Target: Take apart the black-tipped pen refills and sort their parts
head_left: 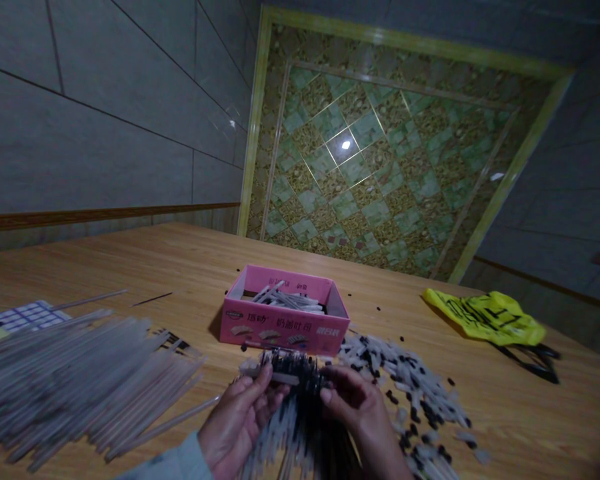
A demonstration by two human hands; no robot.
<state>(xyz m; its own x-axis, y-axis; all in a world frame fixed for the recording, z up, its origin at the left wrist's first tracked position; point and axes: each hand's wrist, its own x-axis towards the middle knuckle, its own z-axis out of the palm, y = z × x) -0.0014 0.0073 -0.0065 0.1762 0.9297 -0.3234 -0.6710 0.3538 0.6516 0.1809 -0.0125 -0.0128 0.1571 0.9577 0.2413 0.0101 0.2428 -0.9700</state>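
Observation:
My left hand (243, 410) pinches a short translucent whitish tube (285, 379) between thumb and fingers. To its right, my right hand (357, 407) has its thumb and forefinger closed near small dark pieces; what lies between them is too dim to make out. Under and between both hands is a bundle of thin sticks with black ends (293, 363), its lower part in shadow. Just beyond the hands stands an open pink box (285, 331) with short pale sticks (293, 300) inside.
Many long clear tubes (80, 380) lie in a heap at left, near a blue-checked cloth (40, 313). Small white and black pieces (405, 367) are scattered at right. A yellow bag (485, 317) with black handles lies farther right on the wooden table (180, 267).

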